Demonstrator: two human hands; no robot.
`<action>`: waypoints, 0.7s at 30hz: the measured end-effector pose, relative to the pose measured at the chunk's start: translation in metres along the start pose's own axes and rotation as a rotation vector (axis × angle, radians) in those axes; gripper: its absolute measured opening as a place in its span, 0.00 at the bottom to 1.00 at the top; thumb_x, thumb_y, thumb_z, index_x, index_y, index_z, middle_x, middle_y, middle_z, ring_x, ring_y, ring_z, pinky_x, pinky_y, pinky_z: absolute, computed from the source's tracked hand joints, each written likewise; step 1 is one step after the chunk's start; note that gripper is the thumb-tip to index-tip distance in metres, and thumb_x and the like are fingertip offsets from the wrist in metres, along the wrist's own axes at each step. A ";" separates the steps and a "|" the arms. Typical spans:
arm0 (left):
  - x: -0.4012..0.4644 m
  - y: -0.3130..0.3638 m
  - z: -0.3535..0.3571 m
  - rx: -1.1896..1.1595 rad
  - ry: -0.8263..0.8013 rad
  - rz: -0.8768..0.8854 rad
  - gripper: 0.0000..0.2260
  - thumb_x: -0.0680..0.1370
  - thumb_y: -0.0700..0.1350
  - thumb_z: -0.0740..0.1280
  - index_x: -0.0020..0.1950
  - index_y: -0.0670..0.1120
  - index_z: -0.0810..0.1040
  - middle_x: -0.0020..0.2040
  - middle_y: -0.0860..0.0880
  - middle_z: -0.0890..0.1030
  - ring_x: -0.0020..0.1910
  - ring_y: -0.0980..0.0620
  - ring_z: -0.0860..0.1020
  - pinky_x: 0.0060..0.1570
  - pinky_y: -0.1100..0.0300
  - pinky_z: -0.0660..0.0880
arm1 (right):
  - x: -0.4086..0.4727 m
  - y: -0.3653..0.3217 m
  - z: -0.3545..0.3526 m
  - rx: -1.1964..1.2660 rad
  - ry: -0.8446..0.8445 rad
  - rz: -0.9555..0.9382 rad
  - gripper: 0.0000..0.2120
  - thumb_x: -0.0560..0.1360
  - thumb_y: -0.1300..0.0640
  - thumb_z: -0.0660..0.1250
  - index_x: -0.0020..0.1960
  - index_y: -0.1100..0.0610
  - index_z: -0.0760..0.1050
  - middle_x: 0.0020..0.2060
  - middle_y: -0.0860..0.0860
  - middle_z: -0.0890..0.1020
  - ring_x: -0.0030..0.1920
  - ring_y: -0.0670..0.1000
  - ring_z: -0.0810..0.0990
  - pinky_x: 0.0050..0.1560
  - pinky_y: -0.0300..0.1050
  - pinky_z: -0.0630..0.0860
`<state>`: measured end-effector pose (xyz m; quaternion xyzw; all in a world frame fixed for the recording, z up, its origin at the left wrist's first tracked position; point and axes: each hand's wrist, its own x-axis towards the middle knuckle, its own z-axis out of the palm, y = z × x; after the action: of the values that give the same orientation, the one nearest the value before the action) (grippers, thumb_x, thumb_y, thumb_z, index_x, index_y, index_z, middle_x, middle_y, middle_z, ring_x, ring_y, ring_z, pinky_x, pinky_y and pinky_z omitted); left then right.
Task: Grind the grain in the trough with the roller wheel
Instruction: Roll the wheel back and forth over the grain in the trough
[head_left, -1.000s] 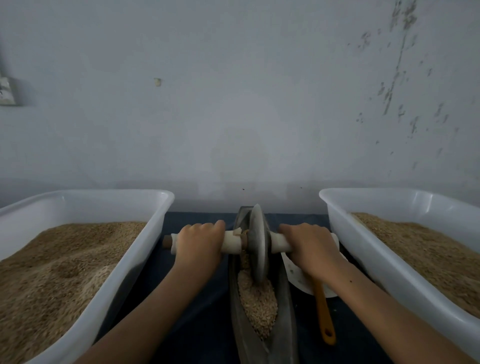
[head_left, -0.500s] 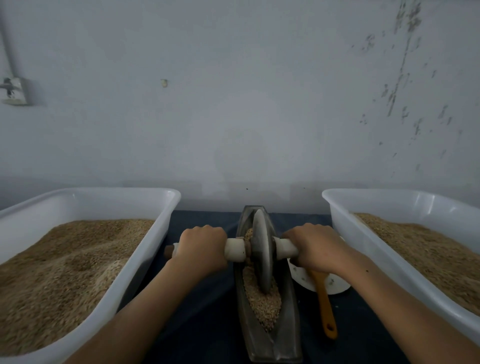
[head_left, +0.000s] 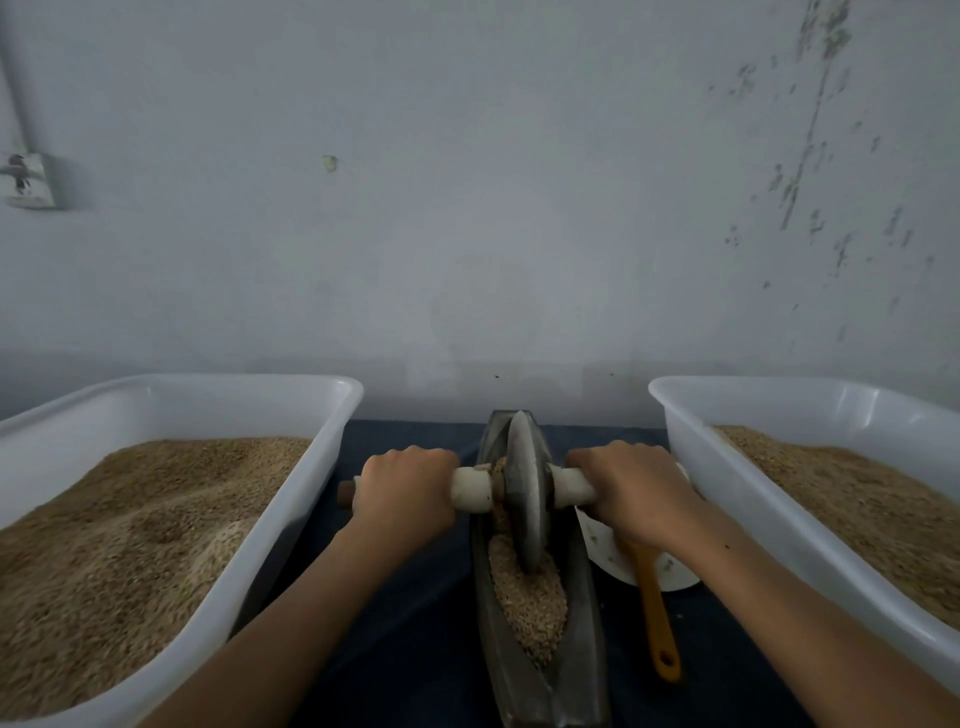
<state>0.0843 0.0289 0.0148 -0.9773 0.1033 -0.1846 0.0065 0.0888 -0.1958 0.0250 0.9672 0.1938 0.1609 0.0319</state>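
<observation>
The trough (head_left: 540, 670), a long narrow dark metal vessel, lies on the bench (head_left: 415, 623) at centre, running from 6 o'clock toward 12 o'clock. Grain (head_left: 530, 603) fills its channel, heaped toward the 6 o'clock end. The roller wheel (head_left: 524, 488), a grey disc standing upright on edge, sits in the channel toward the 12 o'clock end, its lower rim pressed into the grain. A pale axle handle (head_left: 470, 489) passes through the disc hub and projects to 9 o'clock and 3 o'clock.

The left hand (head_left: 402, 493) is wrapped around the 9 o'clock section of the handle, fingers curled over the top; the brown handle tip shows beyond the knuckles. The right hand (head_left: 631, 491) grips the 3 o'clock section in the same manner. Both forearms extend from 6 o'clock.

A white tub (head_left: 291, 525) holding grain stands at 9 o'clock of the trough, and a second white tub (head_left: 727, 499) with grain stands at 3 o'clock. Between the trough and the second tub lies a white dish (head_left: 608, 556), partly covered by the right hand, with an orange-handled utensil (head_left: 657, 618) resting in it, handle pointing to 6 o'clock. A grey wall (head_left: 467, 208) rises behind the bench.
</observation>
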 end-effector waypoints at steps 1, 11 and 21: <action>0.000 0.001 0.000 -0.001 0.017 -0.005 0.08 0.75 0.52 0.66 0.52 0.53 0.73 0.46 0.53 0.79 0.42 0.54 0.74 0.41 0.59 0.66 | -0.001 -0.001 0.002 -0.007 0.024 0.012 0.06 0.77 0.53 0.62 0.46 0.45 0.64 0.44 0.47 0.79 0.43 0.50 0.78 0.40 0.44 0.64; 0.002 0.002 -0.010 0.082 -0.224 0.031 0.14 0.74 0.50 0.68 0.58 0.48 0.75 0.50 0.50 0.79 0.47 0.52 0.77 0.45 0.60 0.70 | -0.002 -0.002 -0.016 -0.006 -0.338 0.016 0.13 0.72 0.50 0.70 0.56 0.50 0.75 0.47 0.49 0.80 0.43 0.49 0.77 0.38 0.42 0.67; -0.001 0.007 -0.005 0.093 -0.045 -0.027 0.10 0.77 0.49 0.65 0.56 0.50 0.73 0.52 0.50 0.79 0.51 0.50 0.77 0.43 0.59 0.66 | 0.001 -0.004 -0.004 -0.018 -0.123 0.073 0.08 0.76 0.55 0.64 0.55 0.49 0.74 0.49 0.49 0.81 0.49 0.52 0.79 0.47 0.46 0.73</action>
<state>0.0804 0.0221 0.0184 -0.9812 0.0813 -0.1673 0.0518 0.0871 -0.1919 0.0283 0.9814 0.1547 0.1037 0.0465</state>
